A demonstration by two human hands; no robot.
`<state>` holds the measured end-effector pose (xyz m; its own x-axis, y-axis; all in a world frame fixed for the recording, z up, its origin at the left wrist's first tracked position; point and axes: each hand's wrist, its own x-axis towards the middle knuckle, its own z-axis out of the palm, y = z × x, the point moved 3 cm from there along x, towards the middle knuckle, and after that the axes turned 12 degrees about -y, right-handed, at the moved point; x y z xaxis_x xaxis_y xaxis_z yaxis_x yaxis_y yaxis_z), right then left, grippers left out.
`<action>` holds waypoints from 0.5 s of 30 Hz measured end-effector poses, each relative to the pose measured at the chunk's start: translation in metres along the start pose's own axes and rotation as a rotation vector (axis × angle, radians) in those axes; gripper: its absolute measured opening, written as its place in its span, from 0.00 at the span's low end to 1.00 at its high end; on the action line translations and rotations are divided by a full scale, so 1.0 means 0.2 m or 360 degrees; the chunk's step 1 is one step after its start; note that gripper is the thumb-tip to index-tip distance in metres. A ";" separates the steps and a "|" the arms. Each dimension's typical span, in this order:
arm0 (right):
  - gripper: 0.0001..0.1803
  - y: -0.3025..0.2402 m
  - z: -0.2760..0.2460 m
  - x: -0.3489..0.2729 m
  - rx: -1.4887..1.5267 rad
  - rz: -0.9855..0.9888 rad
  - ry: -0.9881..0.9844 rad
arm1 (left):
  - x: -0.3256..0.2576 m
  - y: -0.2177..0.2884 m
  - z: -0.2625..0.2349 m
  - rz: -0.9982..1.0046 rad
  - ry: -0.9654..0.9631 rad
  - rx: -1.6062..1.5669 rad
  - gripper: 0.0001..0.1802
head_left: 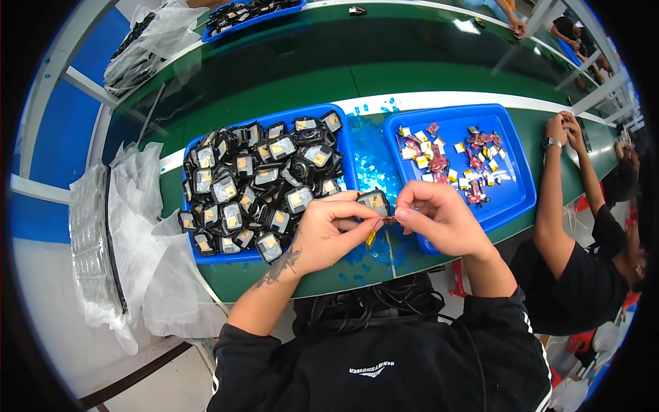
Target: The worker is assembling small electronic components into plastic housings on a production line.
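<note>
My left hand (322, 233) and my right hand (439, 216) meet at the table's near edge, fingertips pinched together. Between them is a small dark reddish circuit board (389, 220), mostly covered by the fingers. A yellow-wrapped piece (371, 238) hangs below the left fingertips. Just beyond the fingers shows a black square housing (374, 200) with a pale inside; whether the left fingers also hold it I cannot tell. Left of my hands, a blue tray (349, 147) is heaped with similar black housings (244, 165). To the right, another blue tray (515, 185) contains red circuit boards (438, 163) with white-and-yellow pieces.
Small blue film scraps (371, 161) litter the green table (309, 285) between the trays. Behind the white rail runs a green conveyor belt (288, 75). Plastic-wrapped trays (99, 233) stand at the left. At the right sits a co-worker (576, 268), arms over the table.
</note>
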<state>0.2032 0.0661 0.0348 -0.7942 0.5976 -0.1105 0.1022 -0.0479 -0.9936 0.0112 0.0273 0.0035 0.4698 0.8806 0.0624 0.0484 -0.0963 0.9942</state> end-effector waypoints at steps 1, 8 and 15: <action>0.06 0.00 0.00 0.00 0.0021 0.0008 -0.0004 | 0.01 -0.02 0.00 -0.0041 -0.0018 -0.0206 0.07; 0.06 0.03 0.04 0.00 0.0157 -0.0118 0.0330 | 0.02 -0.05 0.01 -0.0160 0.0059 -0.0437 0.05; 0.11 0.07 0.09 0.02 -0.0213 -0.0179 0.0567 | 0.03 -0.02 0.03 -0.0109 0.0073 -0.0639 0.16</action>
<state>0.1905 0.0545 0.0208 -0.5494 0.8347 0.0371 0.1221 0.1241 -0.9847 0.0201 0.0303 -0.0016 0.4373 0.8993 -0.0106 -0.2737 0.1442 0.9509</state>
